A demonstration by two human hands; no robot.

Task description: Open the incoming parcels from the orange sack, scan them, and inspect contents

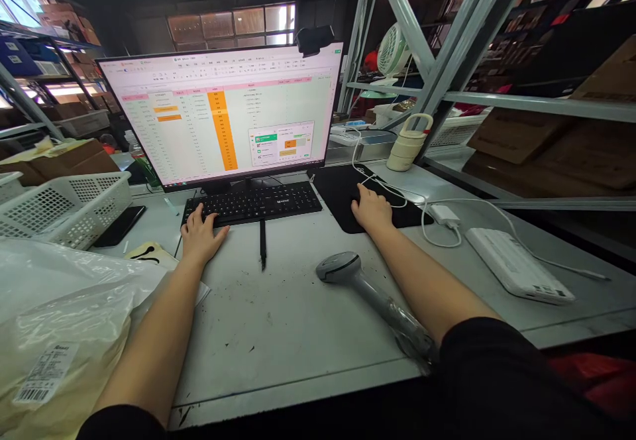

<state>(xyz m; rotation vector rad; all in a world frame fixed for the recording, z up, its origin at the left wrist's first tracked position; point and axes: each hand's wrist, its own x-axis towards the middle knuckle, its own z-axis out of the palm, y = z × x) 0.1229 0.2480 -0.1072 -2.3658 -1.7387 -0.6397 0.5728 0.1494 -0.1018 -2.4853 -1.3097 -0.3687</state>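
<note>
My left hand (199,234) rests at the left end of a black keyboard (258,203), fingers spread over the keys and thumb pointing right. On a black mouse pad (342,208), my right hand (375,209) is curved over what appears to be a dark computer mouse, almost wholly hidden beneath it. Behind the keyboard stands a monitor (233,115) showing a spreadsheet with an orange column and a small chat window. A black pen-like cutter (263,244) lies just in front of the keyboard. The grey barcode scanner (368,287) lies beside my right forearm.
A clear plastic bag (59,321) with a barcode label and a white basket (74,208) occupy the left side. A black phone (119,226) lies by the basket. On the right are a white power bank (517,264), cables, a cream cup (408,143) and metal shelving (521,103).
</note>
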